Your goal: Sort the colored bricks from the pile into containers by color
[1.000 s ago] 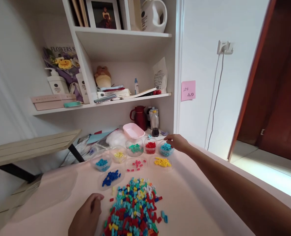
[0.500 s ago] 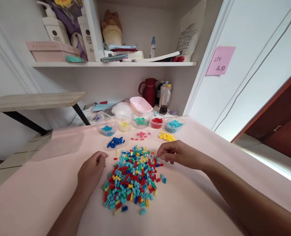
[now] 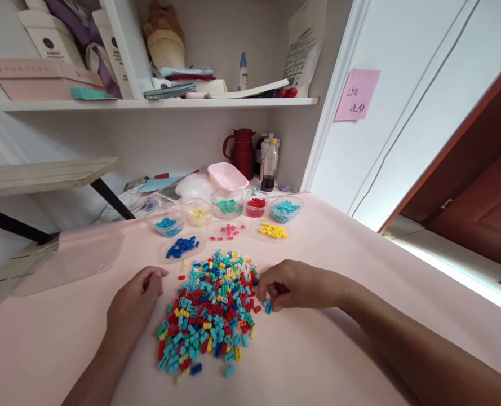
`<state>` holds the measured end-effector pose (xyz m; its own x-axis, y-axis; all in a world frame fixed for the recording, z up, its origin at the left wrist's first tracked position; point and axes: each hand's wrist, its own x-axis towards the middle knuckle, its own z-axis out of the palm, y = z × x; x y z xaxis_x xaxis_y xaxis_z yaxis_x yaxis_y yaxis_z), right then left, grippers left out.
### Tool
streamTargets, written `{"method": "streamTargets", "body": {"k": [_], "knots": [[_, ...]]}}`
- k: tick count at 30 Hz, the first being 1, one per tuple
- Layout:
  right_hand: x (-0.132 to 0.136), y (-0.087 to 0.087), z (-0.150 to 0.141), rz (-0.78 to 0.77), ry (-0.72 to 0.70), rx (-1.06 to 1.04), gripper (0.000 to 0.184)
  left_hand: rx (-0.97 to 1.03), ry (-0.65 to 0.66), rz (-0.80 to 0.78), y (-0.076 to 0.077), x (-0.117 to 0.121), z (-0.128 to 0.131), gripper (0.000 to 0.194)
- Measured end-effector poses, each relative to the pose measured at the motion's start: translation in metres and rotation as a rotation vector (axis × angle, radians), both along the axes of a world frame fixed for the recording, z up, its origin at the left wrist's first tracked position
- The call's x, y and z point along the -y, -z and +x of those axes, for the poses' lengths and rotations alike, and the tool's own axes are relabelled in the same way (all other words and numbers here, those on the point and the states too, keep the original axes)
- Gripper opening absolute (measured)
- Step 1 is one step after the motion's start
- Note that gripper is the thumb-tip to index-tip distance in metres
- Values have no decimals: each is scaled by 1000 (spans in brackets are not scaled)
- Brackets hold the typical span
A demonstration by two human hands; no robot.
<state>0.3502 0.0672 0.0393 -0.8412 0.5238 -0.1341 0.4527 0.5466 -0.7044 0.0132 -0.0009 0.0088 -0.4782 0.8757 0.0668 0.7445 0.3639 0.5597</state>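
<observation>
A mixed pile of small building bricks (image 3: 210,310) in many colours lies on the pink-covered table. At its right edge is my right hand (image 3: 295,286), its thumb and forefinger apart on either side of a couple of light blue bricks (image 3: 267,306). I see no brick gripped between those fingertips. My left hand (image 3: 134,299) rests on the table left of the pile, thumb against curled fingers; whether anything is inside is hidden. One red brick (image 3: 181,277) and a pale yellow brick (image 3: 185,265) lie loose between that hand and the pile.
Behind the pile stand clear containers of sorted bricks: dark blue bricks (image 3: 182,247), pink bricks (image 3: 229,230), yellow bricks (image 3: 273,230), red bricks (image 3: 256,206) and others. Farther back are a pink tub (image 3: 228,177), a red jug (image 3: 242,153) and a bottle (image 3: 270,164). A clear lid (image 3: 81,256) lies at left.
My right hand has come nearer along the pile's right side, down to the loose light blue bricks. The left hand keeps its pose. The whole view has shifted, with things now further left.
</observation>
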Motion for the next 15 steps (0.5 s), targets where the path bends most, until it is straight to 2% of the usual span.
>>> {"method": "streamTargets", "body": {"k": [6,15], "knots": [[0,0,-2,136,36,40,4,24,10,15,-1,1,1,34],[-5,-1,4,116,29,-74,19,31,15,2,1,0,-3,37]]}}
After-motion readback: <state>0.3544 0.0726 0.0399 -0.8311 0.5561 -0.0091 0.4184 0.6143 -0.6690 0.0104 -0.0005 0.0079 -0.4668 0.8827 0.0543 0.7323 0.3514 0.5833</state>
